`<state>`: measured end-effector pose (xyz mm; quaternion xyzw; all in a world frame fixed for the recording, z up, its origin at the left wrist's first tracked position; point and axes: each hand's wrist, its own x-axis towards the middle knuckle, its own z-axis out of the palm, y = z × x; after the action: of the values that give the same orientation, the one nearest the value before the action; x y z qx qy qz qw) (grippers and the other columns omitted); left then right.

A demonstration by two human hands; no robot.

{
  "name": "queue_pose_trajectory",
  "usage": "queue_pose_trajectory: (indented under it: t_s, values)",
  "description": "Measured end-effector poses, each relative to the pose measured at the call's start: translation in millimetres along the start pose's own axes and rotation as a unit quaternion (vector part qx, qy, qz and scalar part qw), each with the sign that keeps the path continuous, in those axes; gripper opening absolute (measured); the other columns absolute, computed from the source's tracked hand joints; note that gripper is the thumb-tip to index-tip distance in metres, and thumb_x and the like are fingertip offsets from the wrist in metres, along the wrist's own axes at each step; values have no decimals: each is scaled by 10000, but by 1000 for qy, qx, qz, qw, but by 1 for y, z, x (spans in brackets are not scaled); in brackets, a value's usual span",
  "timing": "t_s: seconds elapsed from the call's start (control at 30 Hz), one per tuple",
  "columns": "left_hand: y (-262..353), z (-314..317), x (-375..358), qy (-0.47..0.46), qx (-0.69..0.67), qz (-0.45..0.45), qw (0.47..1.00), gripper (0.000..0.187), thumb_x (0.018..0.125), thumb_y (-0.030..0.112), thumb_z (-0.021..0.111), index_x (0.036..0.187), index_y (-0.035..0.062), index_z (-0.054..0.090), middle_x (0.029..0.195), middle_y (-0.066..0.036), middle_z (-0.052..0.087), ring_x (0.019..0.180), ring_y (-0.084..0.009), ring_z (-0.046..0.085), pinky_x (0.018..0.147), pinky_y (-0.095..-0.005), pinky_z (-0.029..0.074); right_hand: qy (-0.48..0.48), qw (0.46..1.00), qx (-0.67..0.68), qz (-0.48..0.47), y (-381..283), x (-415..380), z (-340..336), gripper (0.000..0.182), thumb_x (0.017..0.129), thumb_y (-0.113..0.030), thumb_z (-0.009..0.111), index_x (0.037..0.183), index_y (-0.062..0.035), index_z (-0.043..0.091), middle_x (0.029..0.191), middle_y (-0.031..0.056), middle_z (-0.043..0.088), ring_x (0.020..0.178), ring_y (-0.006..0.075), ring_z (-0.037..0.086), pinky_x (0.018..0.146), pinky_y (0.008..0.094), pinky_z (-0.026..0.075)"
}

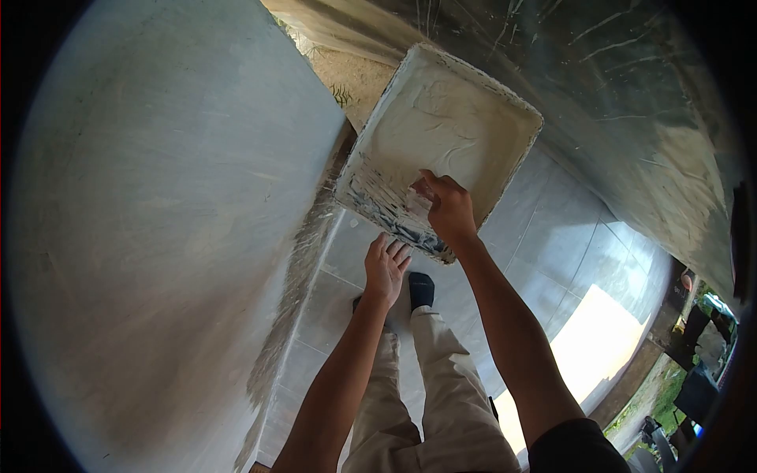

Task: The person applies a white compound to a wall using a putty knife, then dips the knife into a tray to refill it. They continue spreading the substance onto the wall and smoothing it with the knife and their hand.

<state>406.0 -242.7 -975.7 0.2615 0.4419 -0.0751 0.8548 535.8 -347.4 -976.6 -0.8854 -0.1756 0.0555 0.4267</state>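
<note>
A square tray holds thick off-white paint or plaster, with its near side streaked dark and its rim crusted. My right hand reaches over the near half of the tray, fingers closed. I cannot tell what it grips; a pale, smeared piece shows by the fingertips, right at the streaked part. My left hand is open with fingers stretched out, just below the tray's near rim, and nothing lies in it.
A large grey wall rises on the left, with a rough, splashed strip along its foot. Grey floor tiles lie under the tray and my socked feet. Stained sheeting hangs at the upper right. Bright light falls on the floor at right.
</note>
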Motion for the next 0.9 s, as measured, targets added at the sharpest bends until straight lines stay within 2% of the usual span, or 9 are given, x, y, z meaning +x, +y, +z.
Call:
queue_pose_trajectory:
  t_s: [0.3,0.37,0.47,0.57,0.7,0.77,0.9]
  values:
    - [3,-2,2,3,-2,1,1000,861,934,479,415,1506,49,-65,1560,-251,10,1453,-360,92,1168,-439,110,-26,999,23,-4,-2,5,-7,517,728,146,478,1175,-62,636,921,164,654,840,330,652,739,415,521]
    - [5,-2,3,9,2,6,1000,856,935,488,411,1509,59,-58,1564,-242,4,1456,-356,75,1169,-439,106,21,999,40,-24,-3,22,-13,520,743,142,481,1188,-77,633,916,158,652,827,324,652,731,413,518]
    - [10,-1,3,9,-46,7,999,845,938,494,403,1513,76,-52,1570,-223,-12,1461,-348,44,1170,-438,93,39,997,30,-64,-6,44,-16,520,754,136,487,1198,-93,630,918,151,650,830,319,651,736,409,521]
    - [13,-4,7,10,-82,9,996,840,935,502,398,1516,89,-46,1575,-205,-36,1464,-340,12,1172,-439,76,7,995,10,-97,-8,52,-10,519,749,130,493,1202,-87,623,924,145,649,839,315,650,749,409,525]
    - [17,-6,8,11,-97,15,995,845,930,511,398,1518,94,-44,1577,-190,-62,1465,-332,-12,1173,-439,62,-5,995,8,-97,-16,58,0,513,742,123,497,1199,-76,619,931,146,651,852,311,652,759,411,529]
    - [20,-7,10,4,-102,23,995,852,925,519,396,1517,99,-50,1578,-181,-80,1465,-327,-33,1175,-440,53,0,995,11,-97,-20,62,6,538,761,142,484,1234,-87,601,918,163,631,824,334,635,738,415,510]
    - [28,-4,13,16,-109,33,993,855,924,536,378,1517,89,-45,1581,-185,-56,1466,-324,-34,1167,-437,43,0,993,30,-115,-25,67,18,541,762,140,481,1240,-86,597,920,166,632,828,336,635,746,423,512]
